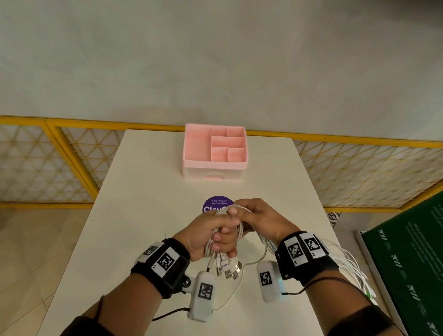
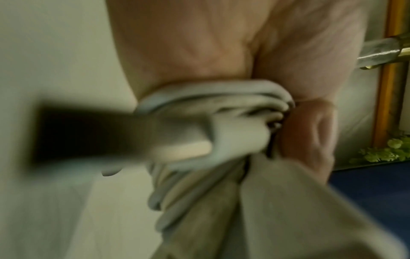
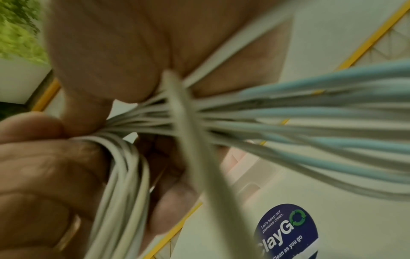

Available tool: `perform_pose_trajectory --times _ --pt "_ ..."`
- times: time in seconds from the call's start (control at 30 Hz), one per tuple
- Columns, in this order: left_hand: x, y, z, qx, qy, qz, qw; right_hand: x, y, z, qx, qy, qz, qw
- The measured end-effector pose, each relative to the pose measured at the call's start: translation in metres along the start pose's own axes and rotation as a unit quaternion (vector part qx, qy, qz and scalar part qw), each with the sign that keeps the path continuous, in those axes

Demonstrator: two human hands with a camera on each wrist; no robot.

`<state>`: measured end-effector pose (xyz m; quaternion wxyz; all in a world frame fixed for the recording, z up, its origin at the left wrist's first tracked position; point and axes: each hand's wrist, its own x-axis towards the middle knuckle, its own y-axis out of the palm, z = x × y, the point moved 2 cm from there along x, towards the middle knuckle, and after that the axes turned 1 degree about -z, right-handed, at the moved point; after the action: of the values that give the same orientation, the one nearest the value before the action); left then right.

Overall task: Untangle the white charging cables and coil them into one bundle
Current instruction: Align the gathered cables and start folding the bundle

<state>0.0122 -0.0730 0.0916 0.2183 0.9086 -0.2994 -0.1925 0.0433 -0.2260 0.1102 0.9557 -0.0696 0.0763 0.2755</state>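
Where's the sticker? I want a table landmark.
Head view: the sticker lies mid-table, just beyond the hands, nearer than the pink organizer.

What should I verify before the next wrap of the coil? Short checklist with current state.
1. Left hand grips the coiled cables: ok.
2. Right hand holds the strands being wrapped: ok.
3. USB plugs hang free below the left hand: ok.
4. Loose cable tails all gathered in: not ok, they trail off the table's right edge.
5. No knots left: cannot tell.
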Motion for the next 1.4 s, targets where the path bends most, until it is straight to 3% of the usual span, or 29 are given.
perform_pose_trajectory --times 0.2,0.37,0.47,0.6,0.77,0.93,1.17,1.4 --pt "0.001 0.004 -0.001 0.026 -0.009 -0.004 1.000 0.001 0.003 0.000 -0.002 -0.007 0.001 1.000" --pt "-0.002 -0.001 -0.004 -0.038 0.001 0.038 0.999 -0.003 -0.004 -0.002 0.070 0.013 0.053 0.996" --pt "0.000 -0.003 -0.004 -0.069 0.000 0.044 0.997 -0.002 -0.006 -0.005 0.053 0.016 0.040 0.998" --pt "0.003 -0.001 -0.004 -0.014 0.001 0.016 1.000 0.005 -0.002 -0.014 0.002 -0.001 0.019 1.000" --pt "0.003 -0.006 0.003 0.077 0.011 -0.068 0.995 0.003 -0.002 -0.008 -0.057 -0.027 0.021 0.998" --pt "0.001 -0.003 0.003 0.047 0.066 -0.141 0.987 0.005 -0.009 -0.001 -0.085 -0.024 0.004 0.996" --pt "-0.007 -0.014 -0.004 0.010 0.038 -0.155 0.987 0.003 -0.013 -0.005 -0.080 0.052 -0.010 0.995" --pt "-0.011 -0.005 -0.001 0.024 0.026 -0.124 0.992 0.010 -0.040 0.015 -0.121 0.040 -0.017 0.992"
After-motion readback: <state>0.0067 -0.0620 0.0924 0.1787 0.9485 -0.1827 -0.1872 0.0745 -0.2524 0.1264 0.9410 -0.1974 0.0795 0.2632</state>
